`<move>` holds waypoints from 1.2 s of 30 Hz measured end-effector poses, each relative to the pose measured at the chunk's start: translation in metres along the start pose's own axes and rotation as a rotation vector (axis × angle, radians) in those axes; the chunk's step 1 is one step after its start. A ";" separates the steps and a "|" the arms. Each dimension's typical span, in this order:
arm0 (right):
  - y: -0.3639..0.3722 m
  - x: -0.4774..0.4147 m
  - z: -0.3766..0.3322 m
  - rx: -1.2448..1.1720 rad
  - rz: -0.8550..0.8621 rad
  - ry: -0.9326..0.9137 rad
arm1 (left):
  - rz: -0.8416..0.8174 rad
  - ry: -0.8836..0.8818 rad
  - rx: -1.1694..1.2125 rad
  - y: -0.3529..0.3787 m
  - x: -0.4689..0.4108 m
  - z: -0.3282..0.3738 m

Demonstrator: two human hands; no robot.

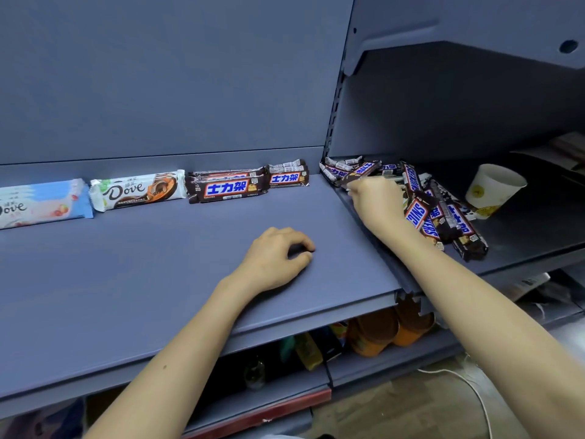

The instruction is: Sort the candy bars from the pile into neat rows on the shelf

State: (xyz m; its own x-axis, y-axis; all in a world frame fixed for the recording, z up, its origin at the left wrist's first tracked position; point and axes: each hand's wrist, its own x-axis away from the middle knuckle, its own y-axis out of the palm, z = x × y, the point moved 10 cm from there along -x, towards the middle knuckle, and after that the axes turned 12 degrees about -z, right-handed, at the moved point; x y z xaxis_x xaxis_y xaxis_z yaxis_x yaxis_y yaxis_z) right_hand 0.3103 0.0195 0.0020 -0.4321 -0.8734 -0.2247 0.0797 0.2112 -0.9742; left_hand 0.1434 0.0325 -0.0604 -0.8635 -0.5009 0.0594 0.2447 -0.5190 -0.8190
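One bar (364, 171) in right hand (378, 199); one cup (493, 185).

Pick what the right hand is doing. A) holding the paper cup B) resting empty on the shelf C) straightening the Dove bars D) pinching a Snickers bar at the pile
D: the right hand pinches a dark Snickers bar at the far end of the pile, apart from the paper cup.
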 end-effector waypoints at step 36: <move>-0.018 0.033 -0.138 -1.152 -0.244 -0.219 | 0.508 -0.122 0.130 -0.085 0.076 -0.027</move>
State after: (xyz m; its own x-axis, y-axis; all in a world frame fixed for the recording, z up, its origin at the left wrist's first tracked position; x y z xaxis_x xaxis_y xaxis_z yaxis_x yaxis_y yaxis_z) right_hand 0.1708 0.0473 0.0154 -0.1529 -0.9776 -0.1443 -0.8829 0.2008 -0.4245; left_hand 0.0455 0.0575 -0.0016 -0.5665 -0.7841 -0.2535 0.6775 -0.2681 -0.6849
